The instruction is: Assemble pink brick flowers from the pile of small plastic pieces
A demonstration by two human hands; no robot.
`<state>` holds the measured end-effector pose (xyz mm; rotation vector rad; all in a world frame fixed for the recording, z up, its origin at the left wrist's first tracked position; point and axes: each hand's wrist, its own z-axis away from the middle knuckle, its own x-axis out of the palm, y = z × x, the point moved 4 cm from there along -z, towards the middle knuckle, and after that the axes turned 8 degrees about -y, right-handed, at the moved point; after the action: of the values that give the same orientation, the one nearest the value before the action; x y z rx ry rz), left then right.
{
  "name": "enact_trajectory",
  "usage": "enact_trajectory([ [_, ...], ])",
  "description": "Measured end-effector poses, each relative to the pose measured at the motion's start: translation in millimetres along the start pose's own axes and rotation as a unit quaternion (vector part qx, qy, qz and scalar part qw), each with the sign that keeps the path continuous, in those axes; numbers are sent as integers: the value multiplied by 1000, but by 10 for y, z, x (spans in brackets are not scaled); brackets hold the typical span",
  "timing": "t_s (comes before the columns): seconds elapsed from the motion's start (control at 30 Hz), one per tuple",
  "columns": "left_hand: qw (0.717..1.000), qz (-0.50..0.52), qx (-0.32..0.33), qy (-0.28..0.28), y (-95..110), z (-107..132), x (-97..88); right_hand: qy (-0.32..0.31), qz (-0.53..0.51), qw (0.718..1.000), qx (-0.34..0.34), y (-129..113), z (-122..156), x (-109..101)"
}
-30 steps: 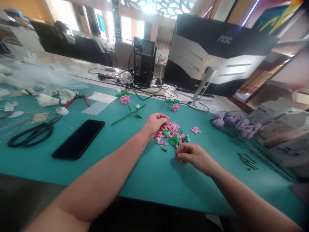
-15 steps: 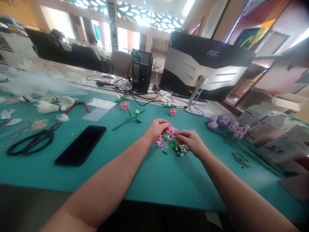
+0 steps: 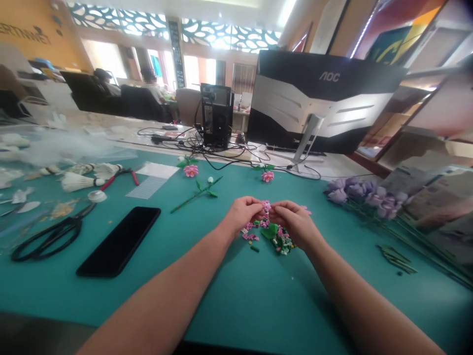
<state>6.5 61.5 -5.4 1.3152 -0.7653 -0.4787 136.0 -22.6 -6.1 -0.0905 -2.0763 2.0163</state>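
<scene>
the left hand [image 3: 242, 215] and right hand [image 3: 294, 225] grip small pink bricks [image 3: 265, 213] between them over the teal desk [image 3: 221, 296]; the monitor [image 3: 318, 103] beyond reads aoc.

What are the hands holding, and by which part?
The left hand and right hand pinch a small pink brick piece between their fingertips, from either side; the fingers hide the exact grip.
</scene>
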Motion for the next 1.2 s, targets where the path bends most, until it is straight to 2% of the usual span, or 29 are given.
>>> enact_trajectory([
  [0.17, 1000, -10, -16, 6, -61, -6, 5, -12, -53, 998, 38, 106, -13, -78],
  [0.43, 999, 9, -45, 6, -100, 9, 60, -13, -43, 999, 8, 64, -8, -153],
  [0.77, 999, -14, -33, 4, -83, 41, 122, -44, 63, 997, -29, -41, 35, -31],
  [1.03, 999, -46, -19, 1, -89, 46, 111, -23, 182, 978, -100, -20, 30, -44],
  [1.2, 996, -85, -4, 6, -65, 59, 117, -23, 218, 970, -108, -3, 35, -56],
])
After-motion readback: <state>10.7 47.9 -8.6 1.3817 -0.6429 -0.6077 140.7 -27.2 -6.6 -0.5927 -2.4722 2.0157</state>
